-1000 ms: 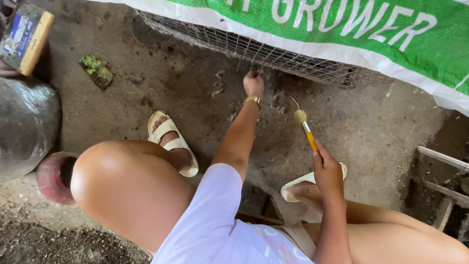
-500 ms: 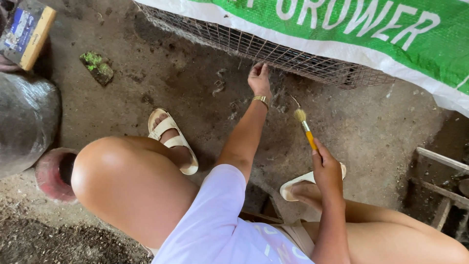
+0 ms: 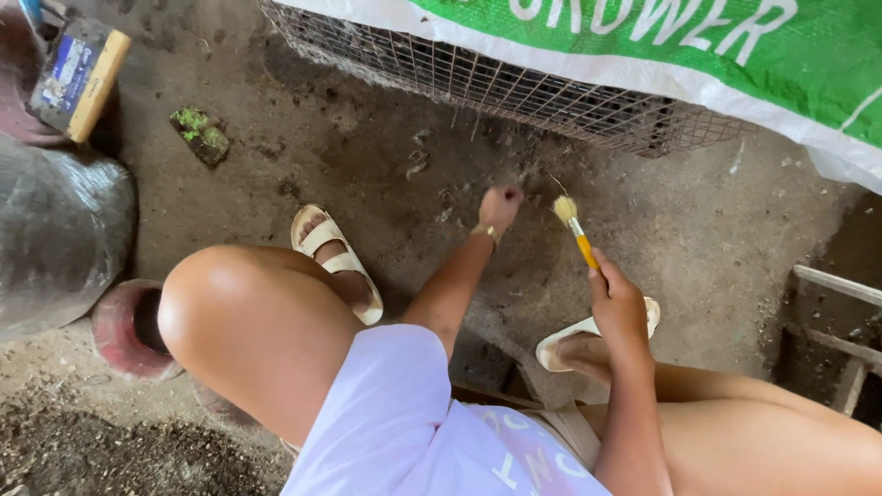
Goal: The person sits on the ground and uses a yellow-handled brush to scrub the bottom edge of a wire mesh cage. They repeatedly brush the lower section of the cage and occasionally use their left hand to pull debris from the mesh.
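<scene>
I crouch on a dirt floor before a wire mesh cage [image 3: 514, 87] draped with a green and white woven sack [image 3: 698, 46]. My left hand [image 3: 499, 207], with a gold bracelet at the wrist, is curled into a loose fist low over the ground, apart from the cage. Whether it holds anything I cannot make out. My right hand [image 3: 617, 308] grips the orange handle of a small paintbrush [image 3: 574, 230], bristles pointing up and away, close to the right of my left hand.
My feet wear cream sandals [image 3: 338, 262]. A reddish clay ring [image 3: 129, 331] and a dark bulging sack [image 3: 55, 234] sit at the left. A wooden block with a blue label [image 3: 81, 78] lies at top left, a mossy clump [image 3: 204, 135] nearby. Wooden slats [image 3: 841, 321] stand at right.
My left hand has come back from the cage's wire edge toward me and closed into a fist near the brush. The right hand with the brush has barely shifted.
</scene>
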